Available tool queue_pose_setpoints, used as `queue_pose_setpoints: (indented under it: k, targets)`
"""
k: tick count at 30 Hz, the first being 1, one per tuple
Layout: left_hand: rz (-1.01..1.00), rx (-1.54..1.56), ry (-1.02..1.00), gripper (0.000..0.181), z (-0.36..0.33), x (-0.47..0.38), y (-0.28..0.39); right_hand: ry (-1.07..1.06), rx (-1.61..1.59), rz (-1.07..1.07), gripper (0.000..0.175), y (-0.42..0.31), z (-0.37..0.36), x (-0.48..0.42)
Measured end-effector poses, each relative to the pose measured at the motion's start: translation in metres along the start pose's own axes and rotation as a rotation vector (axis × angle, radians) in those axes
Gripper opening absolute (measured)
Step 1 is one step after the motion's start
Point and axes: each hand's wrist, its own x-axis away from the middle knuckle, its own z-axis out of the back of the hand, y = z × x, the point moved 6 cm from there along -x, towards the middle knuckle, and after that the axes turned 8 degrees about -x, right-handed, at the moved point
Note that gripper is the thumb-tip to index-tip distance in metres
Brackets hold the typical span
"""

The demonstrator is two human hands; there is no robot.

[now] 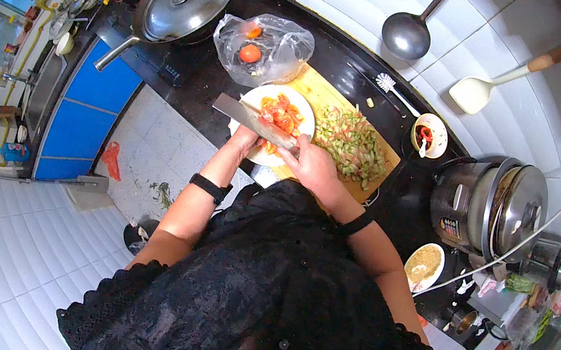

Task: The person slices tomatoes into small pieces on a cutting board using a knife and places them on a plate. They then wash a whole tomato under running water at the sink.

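Observation:
Over a white plate [306, 102] of cut tomato pieces [283, 111], my right hand [311, 164] grips a cleaver [246, 115] by its handle end. The blade points left and slightly up in the picture. My left hand [246, 139] is at the plate's left side, close under the blade. Its fingers are partly hidden by the cleaver, so I cannot tell what they hold. The plate overlaps the left part of a wooden cutting board [323, 85]. Chopped green and pale vegetable pieces [352, 145] are heaped on the board's right part.
Behind the plate lies a clear plastic bag [285, 48] with tomatoes [250, 53]. A lidded wok [184, 3] stands at the back left. To the right are a small bowl [437, 129] with a spoon, a rice cooker [462, 200] and an oval dish [424, 263]. A ladle [406, 36] hangs on the wall.

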Motion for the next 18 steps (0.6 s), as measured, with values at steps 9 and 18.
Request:
queue_pose_setpoints:
  k: [9, 18]
  targets:
    - [0.108, -0.219, -0.227, 0.024, 0.012, -0.03, -0.04, 0.012, -0.028, 0.015, 0.059, -0.001, 0.003, -0.005]
    - [-0.13, -0.814, -0.101, 0.039, -0.001, -0.034, -0.032, 0.012, -0.095, -0.079, 0.063, 0.014, -0.003, -0.023]
